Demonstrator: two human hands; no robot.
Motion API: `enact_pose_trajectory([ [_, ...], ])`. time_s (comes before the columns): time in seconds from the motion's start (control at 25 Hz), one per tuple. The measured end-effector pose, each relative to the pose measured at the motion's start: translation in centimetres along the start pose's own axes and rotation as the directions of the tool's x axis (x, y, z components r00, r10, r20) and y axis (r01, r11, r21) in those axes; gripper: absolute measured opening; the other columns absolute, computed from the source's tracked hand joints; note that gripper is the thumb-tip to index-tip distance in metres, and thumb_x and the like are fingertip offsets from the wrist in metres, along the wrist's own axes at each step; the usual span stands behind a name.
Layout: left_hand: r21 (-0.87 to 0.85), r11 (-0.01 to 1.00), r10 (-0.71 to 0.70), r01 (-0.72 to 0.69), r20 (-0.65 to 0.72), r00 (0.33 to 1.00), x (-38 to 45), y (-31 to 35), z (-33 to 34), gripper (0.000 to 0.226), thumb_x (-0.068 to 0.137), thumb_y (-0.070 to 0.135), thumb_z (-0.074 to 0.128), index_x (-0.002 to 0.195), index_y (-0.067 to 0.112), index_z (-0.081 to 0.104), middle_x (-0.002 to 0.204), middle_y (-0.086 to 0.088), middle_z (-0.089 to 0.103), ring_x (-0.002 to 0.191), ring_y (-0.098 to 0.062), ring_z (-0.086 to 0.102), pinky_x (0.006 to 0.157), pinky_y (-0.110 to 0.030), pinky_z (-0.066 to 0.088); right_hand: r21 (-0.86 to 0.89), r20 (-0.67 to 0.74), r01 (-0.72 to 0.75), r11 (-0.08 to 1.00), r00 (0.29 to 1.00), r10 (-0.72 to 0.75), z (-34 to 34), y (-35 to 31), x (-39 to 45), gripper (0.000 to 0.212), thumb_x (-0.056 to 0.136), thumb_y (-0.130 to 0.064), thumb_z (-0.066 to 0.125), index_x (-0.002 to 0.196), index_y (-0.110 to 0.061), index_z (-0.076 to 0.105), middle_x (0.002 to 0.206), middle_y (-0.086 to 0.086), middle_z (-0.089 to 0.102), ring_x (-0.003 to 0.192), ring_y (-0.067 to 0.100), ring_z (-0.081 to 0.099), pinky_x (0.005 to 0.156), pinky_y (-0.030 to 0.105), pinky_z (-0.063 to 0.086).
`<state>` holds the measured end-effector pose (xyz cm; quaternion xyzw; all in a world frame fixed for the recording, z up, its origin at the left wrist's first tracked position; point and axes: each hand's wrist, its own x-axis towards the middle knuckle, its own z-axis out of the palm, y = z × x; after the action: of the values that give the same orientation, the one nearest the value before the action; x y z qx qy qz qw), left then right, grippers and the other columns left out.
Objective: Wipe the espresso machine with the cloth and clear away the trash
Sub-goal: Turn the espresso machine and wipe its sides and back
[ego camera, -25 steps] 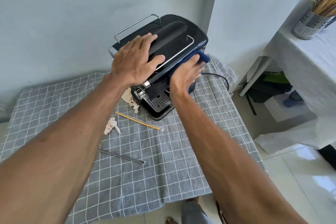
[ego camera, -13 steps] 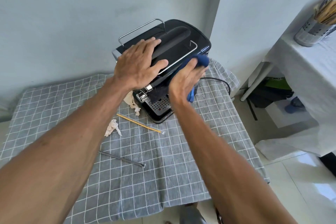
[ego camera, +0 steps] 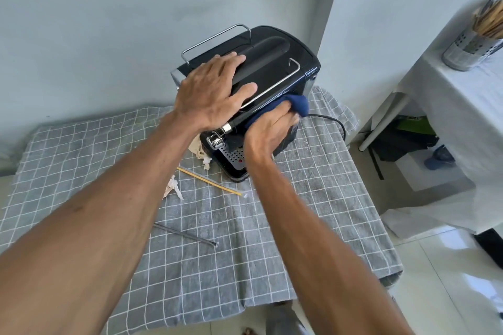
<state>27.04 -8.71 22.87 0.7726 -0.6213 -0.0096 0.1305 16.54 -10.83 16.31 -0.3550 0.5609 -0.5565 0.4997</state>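
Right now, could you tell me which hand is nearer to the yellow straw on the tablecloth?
The right hand. It presses the blue cloth against the machine's front, just above the yellow straw. The left hand rests flat on the espresso machine top, farther back.

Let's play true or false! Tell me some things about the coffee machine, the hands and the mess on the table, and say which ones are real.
1. The right hand presses a blue cloth against the espresso machine. True.
2. The left hand is picking up trash. False: it lies flat on top of the machine.
3. A yellow stick lies on the checked tablecloth. True.
4. The crumpled paper scraps are already gone. False: they are on the table near the machine.
5. The machine is white. False: it is black.
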Motion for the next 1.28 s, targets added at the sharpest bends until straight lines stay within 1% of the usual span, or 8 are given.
enact_pose_trajectory([
  [0.2,0.022,1.0,-0.018,0.018,-0.027,0.999,0.3,0.2,0.4,0.083,0.093,0.076,0.015,0.157,0.027,0.034,0.165,0.002,0.035,0.153,-0.021,0.032,0.123,-0.048,0.027,0.023,0.036,0.105,0.994,0.994,-0.105,0.7,0.0,-1.8,0.054,0.106,-0.037,0.028,0.143,0.0,0.043,0.157,0.024,0.04,0.149,0.037,0.033,0.123,0.053,0.022],
  [0.36,-0.003,1.0,-0.008,0.008,-0.034,0.999,0.4,-0.1,0.4,0.08,0.094,0.074,0.016,0.156,0.028,0.036,0.165,0.002,0.037,0.152,-0.023,0.033,0.123,-0.046,0.026,-0.008,0.209,0.213,0.977,0.956,-0.207,-0.4,2.8,-8.5,0.066,0.109,-0.028,0.033,0.164,-0.001,0.007,0.174,0.012,0.006,0.161,0.017,0.004,0.13,0.035,0.007],
  [0.56,-0.011,1.0,-0.008,0.007,-0.026,1.0,0.2,-0.2,0.3,0.08,0.095,0.076,0.013,0.158,0.031,0.033,0.167,0.006,0.033,0.154,-0.02,0.029,0.124,-0.046,0.024,-0.04,0.087,0.099,0.994,0.992,-0.096,-0.2,-0.9,0.9,0.066,0.103,-0.041,0.024,0.155,-0.002,0.03,0.162,0.022,0.034,0.151,0.036,0.031,0.127,0.051,0.021],
  [0.68,-0.028,0.999,-0.041,0.04,-0.02,0.999,0.3,0.0,0.3,0.079,0.097,0.075,0.009,0.158,0.032,0.035,0.166,0.007,0.033,0.154,-0.018,0.029,0.125,-0.044,0.024,-0.065,0.031,0.124,0.99,0.992,-0.123,0.5,-2.2,2.5,0.061,0.108,-0.038,0.024,0.159,-0.006,0.028,0.173,0.014,0.013,0.16,0.027,0.01,0.128,0.03,0.002],
  [0.76,-0.036,0.998,-0.051,0.05,-0.032,0.998,0.5,0.1,0.4,0.076,0.099,0.072,0.01,0.157,0.031,0.037,0.165,0.007,0.036,0.153,-0.018,0.031,0.124,-0.044,0.025,-0.06,0.122,0.253,0.966,0.962,-0.245,0.4,-0.7,-0.6,0.052,0.109,-0.033,0.026,0.151,-0.005,0.036,0.173,0.018,0.005,0.161,0.03,0.003,0.13,0.042,0.005],
  [1.04,-0.007,0.999,-0.036,0.036,-0.058,0.998,0.2,0.1,0.8,0.075,0.101,0.069,0.006,0.158,0.03,0.036,0.166,0.003,0.036,0.153,-0.021,0.031,0.124,-0.045,0.026,-0.098,0.642,0.855,0.509,0.445,-0.624,-6.1,9.9,-7.8,0.051,0.108,0.003,0.039,0.155,0.013,0.023,0.171,0.019,0.002,0.157,0.051,0.003,0.123,0.065,0.022],
  [1.16,-0.009,0.999,-0.034,0.034,-0.066,0.997,0.0,0.2,0.7,0.077,0.101,0.068,0.004,0.16,0.029,0.034,0.167,0.002,0.033,0.154,-0.02,0.029,0.125,-0.043,0.023,-0.134,0.629,0.534,0.835,0.697,-0.345,-8.3,9.8,-6.6,0.057,0.109,-0.01,0.039,0.16,0.006,0.019,0.171,0.021,0.012,0.16,0.034,0.01,0.128,0.054,0.022],
  [1.28,-0.02,0.999,-0.041,0.04,-0.043,0.998,0.1,0.1,0.4,0.077,0.1,0.067,0.004,0.161,0.029,0.033,0.167,0.003,0.032,0.155,-0.019,0.028,0.126,-0.044,0.022,-0.2,0.31,0.155,0.968,0.947,-0.088,-9.4,6.5,-4.5,0.052,0.103,-0.057,0.034,0.143,-0.028,0.051,0.128,0.006,0.068,0.121,0.015,0.065,0.097,0.044,0.056],
])
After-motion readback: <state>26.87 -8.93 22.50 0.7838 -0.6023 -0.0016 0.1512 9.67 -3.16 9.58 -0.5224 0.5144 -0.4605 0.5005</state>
